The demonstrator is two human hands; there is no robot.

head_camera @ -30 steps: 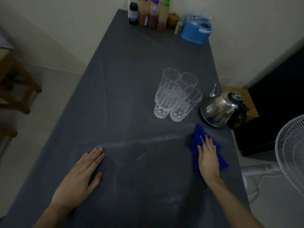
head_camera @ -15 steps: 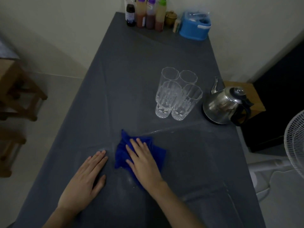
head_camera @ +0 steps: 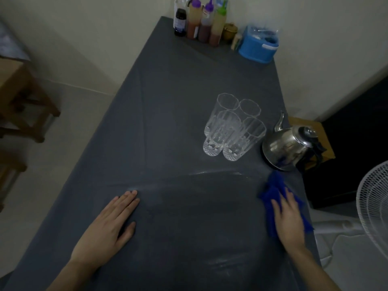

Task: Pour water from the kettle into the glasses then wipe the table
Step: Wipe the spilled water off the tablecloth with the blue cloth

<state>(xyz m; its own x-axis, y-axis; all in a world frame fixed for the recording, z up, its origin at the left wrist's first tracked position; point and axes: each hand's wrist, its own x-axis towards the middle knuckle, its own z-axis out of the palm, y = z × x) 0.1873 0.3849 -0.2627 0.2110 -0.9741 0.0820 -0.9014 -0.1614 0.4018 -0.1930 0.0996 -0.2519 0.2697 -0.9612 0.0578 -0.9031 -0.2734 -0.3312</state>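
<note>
A long table (head_camera: 163, 106) under a dark grey cloth fills the view. Several tall clear glasses (head_camera: 233, 127) stand clustered right of its middle. A shiny steel kettle (head_camera: 287, 148) with a black handle sits just right of them, near the table's right edge. My right hand (head_camera: 287, 217) presses flat on a blue cloth (head_camera: 273, 190) at the right edge, just in front of the kettle. My left hand (head_camera: 109, 225) lies flat on the table at the near left, fingers spread, holding nothing. A damp, darker streak (head_camera: 199, 185) runs between my hands.
Sauce bottles (head_camera: 201, 24) and a blue plastic box (head_camera: 258, 45) stand at the table's far end against the wall. A white fan (head_camera: 375, 206) is off the right side, a dark cabinet (head_camera: 357, 133) behind it. Wooden stools (head_camera: 23, 97) stand on the left floor.
My right hand swept the blue cloth from the right edge to the table's middle, then back right to beside the kettle. My left hand has stayed flat in place.
</note>
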